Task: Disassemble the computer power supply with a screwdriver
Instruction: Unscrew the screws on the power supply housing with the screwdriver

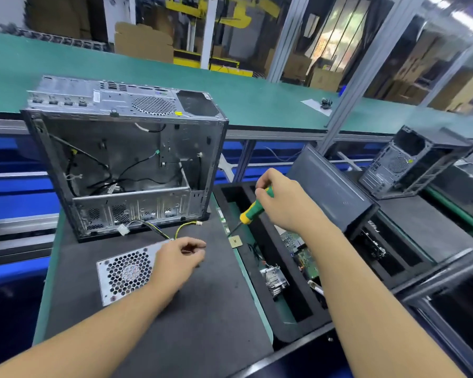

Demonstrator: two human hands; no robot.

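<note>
The power supply (126,274), a silver box with a honeycomb fan grille, lies on the dark mat (202,309) in front of the open computer case (126,159). Its yellow and black cables (175,230) trail toward the case. My left hand (180,257) hovers at the supply's right edge with thumb and forefinger curled toward each other; whether something small sits between them I cannot make out. My right hand (281,203) grips the green and yellow screwdriver (254,210), held off to the right of the supply. Its tip points down-left, near a small square chip (235,241).
A black foam tray (257,282) to the right holds circuit boards (303,257) and a heatsink (275,279). A dark side panel (331,192) leans behind it. Another case (410,165) stands far right. A green conveyor (257,99) runs behind the bench.
</note>
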